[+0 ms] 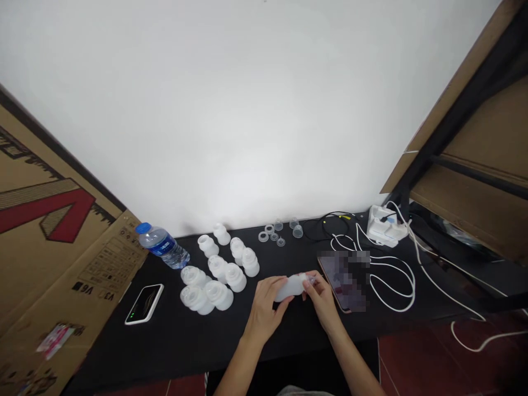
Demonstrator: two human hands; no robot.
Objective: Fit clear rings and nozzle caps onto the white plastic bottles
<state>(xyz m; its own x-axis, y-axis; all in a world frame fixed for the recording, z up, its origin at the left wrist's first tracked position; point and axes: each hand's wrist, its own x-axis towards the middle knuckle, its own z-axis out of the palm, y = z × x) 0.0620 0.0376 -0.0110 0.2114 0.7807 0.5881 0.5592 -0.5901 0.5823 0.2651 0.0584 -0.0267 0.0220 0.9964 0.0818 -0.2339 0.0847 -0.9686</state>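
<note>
A small white plastic bottle [289, 288] lies sideways between my two hands above the front of the black table. My left hand [266, 302] is closed around the bottle's body. At its neck end, the fingers of my right hand [319, 297] pinch a clear, pointed top piece [312, 279], partly hidden by the fingertips. To the left stand several similar white bottles [235, 278], some with a clear top and some with an open mouth. Beyond my hands, near the wall, lie several small clear rings [263, 237] and clear domed caps [297, 231].
A water bottle [164, 246] leans at the left, behind a white-framed device [144, 304]. To the right of my hands lies a phone [340, 283], with white cables [396, 261] running to a white power strip [385, 226]. Cardboard [61, 247] borders the left side.
</note>
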